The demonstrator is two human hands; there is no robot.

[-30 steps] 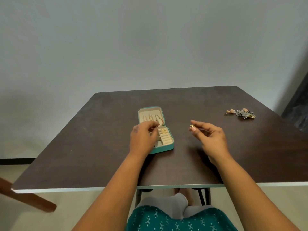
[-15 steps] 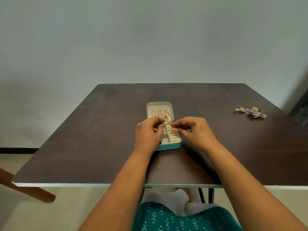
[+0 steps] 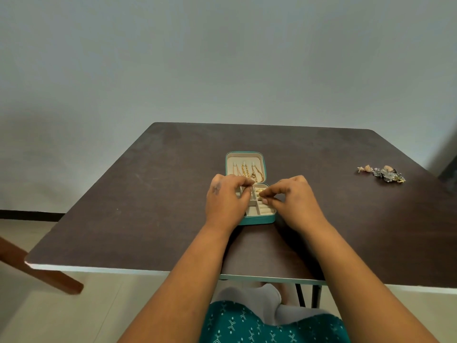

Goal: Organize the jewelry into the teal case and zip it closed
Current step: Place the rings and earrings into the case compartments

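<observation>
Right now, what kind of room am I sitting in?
Probably a plain room at home: a dark brown table against a bare grey wall, tiled floor, and a teal jewelry case.

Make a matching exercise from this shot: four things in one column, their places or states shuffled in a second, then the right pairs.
Things:
1. teal case
2. gold chains
3. loose jewelry pile
4. right hand

Places or states:
A. far right on the table
B. hanging inside the lid
C. lying open mid-table
D. fingertips over the tray's ring slots

Pairs: 1-C, 2-B, 3-A, 4-D
</observation>
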